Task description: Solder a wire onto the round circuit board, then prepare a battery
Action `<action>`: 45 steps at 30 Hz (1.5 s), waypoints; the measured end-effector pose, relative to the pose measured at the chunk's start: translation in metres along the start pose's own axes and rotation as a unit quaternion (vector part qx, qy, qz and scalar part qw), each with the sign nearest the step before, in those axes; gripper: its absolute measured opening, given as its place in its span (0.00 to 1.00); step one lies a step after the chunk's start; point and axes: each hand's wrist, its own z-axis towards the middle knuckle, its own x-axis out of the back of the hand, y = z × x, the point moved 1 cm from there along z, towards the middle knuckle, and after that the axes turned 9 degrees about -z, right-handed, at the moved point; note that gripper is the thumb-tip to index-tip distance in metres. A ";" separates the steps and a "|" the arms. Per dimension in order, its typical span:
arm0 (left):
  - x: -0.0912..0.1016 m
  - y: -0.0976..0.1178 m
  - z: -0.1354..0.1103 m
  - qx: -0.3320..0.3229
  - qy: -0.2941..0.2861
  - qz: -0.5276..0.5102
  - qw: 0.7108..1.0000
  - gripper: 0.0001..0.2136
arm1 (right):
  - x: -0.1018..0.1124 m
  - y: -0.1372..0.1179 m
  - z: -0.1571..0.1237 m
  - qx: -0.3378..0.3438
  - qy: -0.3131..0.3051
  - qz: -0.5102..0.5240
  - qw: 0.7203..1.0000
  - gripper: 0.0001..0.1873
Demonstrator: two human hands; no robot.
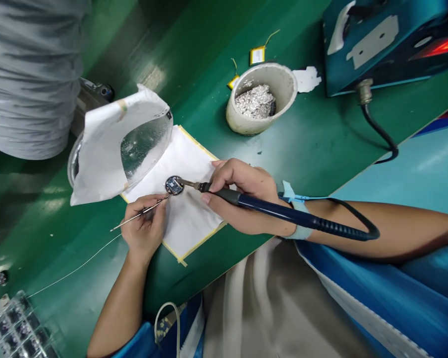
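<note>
Green table top, seen at a slant: what sits at the centre of the work?

One round circuit board (173, 185), held just above or resting on one white sheet (189, 231) edged in yellow tape, toward the table's near edge. I can't tell which.

And the hands?

Right hand (242, 196): fingers closed around the dark blue handle of one soldering iron (280, 209), its metal tip touching the board's rim. Left hand (144, 223): fingers pinched on one slim metal tool (121, 225), tweezers or a pick, I can't tell which, its end at the board too.

Anything on the wrists?

One blue strap (298, 219) around the right wrist.

Further out?

One fine wire (74, 264) lies on the table past the left hand. One clear dome (145, 149), partly wrapped in white paper, tilts beside the sheet, touching it. Behind that stands one ceramic pot (242, 117) holding silvery scraps (254, 102), with two small yellow batteries (257, 55) just beside it.

And the far ends?

One clear tray (18, 328) of dark parts near the left of the near edge, and one blue soldering station (381, 44) along the far edge, right side
</note>
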 end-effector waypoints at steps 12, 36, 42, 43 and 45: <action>0.002 0.023 0.029 -0.037 -0.173 0.265 0.948 0.19 | 0.001 0.006 0.004 0.116 0.105 -0.015 0.988 0.11; 0.130 0.009 0.004 0.251 0.268 -0.150 0.918 0.22 | 0.004 0.001 0.001 0.134 0.098 -0.032 0.986 0.14; 0.133 0.006 0.001 0.275 0.263 -0.214 0.900 0.21 | 0.004 0.001 0.001 0.130 0.101 -0.041 0.986 0.13; 0.134 0.006 0.000 0.277 0.258 -0.212 0.901 0.21 | 0.004 0.001 0.001 0.129 0.101 -0.043 0.986 0.13; 0.135 0.004 -0.001 0.279 0.247 -0.201 0.906 0.22 | 0.004 0.002 0.002 0.130 0.097 -0.047 0.986 0.12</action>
